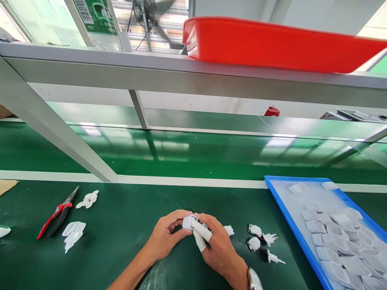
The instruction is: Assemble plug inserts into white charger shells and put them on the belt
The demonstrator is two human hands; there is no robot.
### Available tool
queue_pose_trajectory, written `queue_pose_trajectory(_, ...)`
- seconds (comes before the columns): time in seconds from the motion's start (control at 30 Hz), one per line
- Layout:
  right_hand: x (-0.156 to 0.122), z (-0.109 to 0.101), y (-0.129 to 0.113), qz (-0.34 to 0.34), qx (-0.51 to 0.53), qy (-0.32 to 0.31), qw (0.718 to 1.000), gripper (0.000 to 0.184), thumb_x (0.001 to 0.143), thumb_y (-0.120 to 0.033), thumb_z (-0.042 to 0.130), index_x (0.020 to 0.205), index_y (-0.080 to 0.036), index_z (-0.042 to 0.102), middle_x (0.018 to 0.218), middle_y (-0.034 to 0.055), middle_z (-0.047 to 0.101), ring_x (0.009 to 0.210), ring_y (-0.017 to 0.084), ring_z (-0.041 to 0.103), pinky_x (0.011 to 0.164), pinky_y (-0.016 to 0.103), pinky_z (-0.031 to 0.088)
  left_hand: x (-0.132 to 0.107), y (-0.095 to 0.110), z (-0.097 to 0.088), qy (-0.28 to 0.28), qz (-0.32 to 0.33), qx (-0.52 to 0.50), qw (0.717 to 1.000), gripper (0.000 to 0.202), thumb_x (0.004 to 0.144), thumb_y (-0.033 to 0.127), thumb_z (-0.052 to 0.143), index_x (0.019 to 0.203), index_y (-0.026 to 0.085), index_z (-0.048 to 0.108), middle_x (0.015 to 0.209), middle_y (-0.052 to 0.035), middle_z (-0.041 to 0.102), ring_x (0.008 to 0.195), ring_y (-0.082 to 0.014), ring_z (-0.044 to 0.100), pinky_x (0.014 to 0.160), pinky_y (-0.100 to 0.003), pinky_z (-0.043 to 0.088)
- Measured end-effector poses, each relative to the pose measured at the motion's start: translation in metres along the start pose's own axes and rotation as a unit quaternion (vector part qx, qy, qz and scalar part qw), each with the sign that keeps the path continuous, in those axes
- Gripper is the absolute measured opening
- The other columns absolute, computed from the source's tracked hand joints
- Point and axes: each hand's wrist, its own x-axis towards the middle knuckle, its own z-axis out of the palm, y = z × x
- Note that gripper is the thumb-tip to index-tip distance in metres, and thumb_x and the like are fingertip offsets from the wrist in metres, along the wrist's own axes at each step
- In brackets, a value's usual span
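My left hand (166, 233) pinches a small white plastic part (187, 222) between thumb and fingers, above the green work surface. From the other side my right hand (222, 249) closes on the same part; white covers wrap two of its fingers, and a watch is on the wrist. Fingers hide much of the part. Just past the right hand, another white piece (229, 230) lies partly hidden. Farther right are two small white-and-metal units (255, 230) with thin red and black wires leading to white plastic pieces (274, 257).
Red-and-black needle-nose pliers (59, 213) lie left, beside flat white pieces (74, 233) and a small white cluster (88, 199). A blue-rimmed tray (282, 213) at right holds many white covers. Overhead, a metal shelf beam (151, 72) carries a red bin (272, 46). A green belt (196, 153) runs behind.
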Motion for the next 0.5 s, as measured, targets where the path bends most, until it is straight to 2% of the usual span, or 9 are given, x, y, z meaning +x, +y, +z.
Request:
queue_pose_trajectory(0.13,0.0004,-0.0013,-0.0036,-0.007,-0.018,-0.024,1.000,0.046,0.092,-0.004,0.048,0.133,-0.021,0.059,0.121,0.0136,0.067,0.105,0.024,0.066,0.079,0.038,0.060,-0.0016,-0.0025,-0.0009,0.016,-0.003,0.010,1.000,0.035,0.077,0.034,0.086,0.108,0.021,0.078,0.111,-0.0075,0.076,0.099,-0.0232,0.074,0.091,-0.035,0.062)
queue_pose_trajectory(0.23,0.0016,-0.0018,-0.0031,0.000,0.001,-0.017,1.000,0.041,0.092,-0.007,0.050,0.128,-0.024,0.062,0.118,0.0114,0.068,0.103,0.023,0.068,0.080,0.037,0.060,-0.0019,-0.0026,-0.0009,0.011,-0.015,0.002,1.000,0.036,0.076,0.036,0.087,0.108,0.022,0.078,0.110,-0.0065,0.075,0.095,-0.0221,0.073,0.088,-0.034,0.063)
queue_pose_trajectory(0.37,0.0015,-0.0006,-0.0014,0.049,0.059,0.001,0.997,0.040,0.095,-0.012,0.055,0.133,-0.023,0.057,0.114,0.0097,0.069,0.101,0.020,0.069,0.082,0.034,0.061,-0.0012,0.0011,-0.0006,-0.019,-0.011,-0.033,0.999,0.034,0.082,0.036,0.083,0.113,0.023,0.076,0.112,-0.0065,0.071,0.095,-0.0208,0.071,0.086,-0.034,0.062)
queue_pose_trajectory(0.5,0.0001,0.0012,-0.0032,0.052,0.059,-0.026,0.997,0.038,0.095,-0.011,0.053,0.132,-0.021,0.057,0.113,0.0106,0.069,0.098,0.021,0.068,0.079,0.036,0.060,-0.0004,0.0034,-0.0031,-0.034,0.010,-0.015,0.999,0.034,0.083,0.035,0.081,0.115,0.024,0.076,0.110,-0.0068,0.065,0.089,-0.0175,0.068,0.079,-0.030,0.061)
